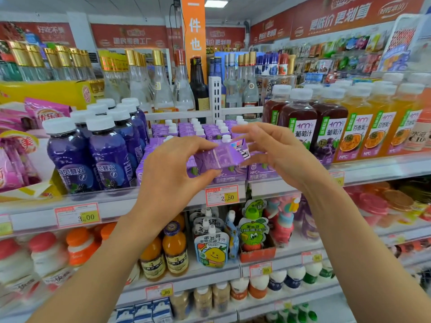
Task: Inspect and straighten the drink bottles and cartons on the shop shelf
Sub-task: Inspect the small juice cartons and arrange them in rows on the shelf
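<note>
The left hand (173, 170) pinches one end of a small purple carton (222, 155), thumb under it and fingers on top. The carton is tipped on its side in the air, just in front of the rows of purple cartons (198, 130) on the middle shelf (126, 202). The right hand (277, 149) is at the carton's other end with its fingers spread wide; I cannot tell if it touches the carton. To the left stand dark blue bottles (109, 150). To the right stand grape juice bottles (296, 122) and orange juice bottles (356, 127).

I think the carton could slip, because only one hand really holds it. If it is pushed back too fast, it could knock the other cartons over.
</note>
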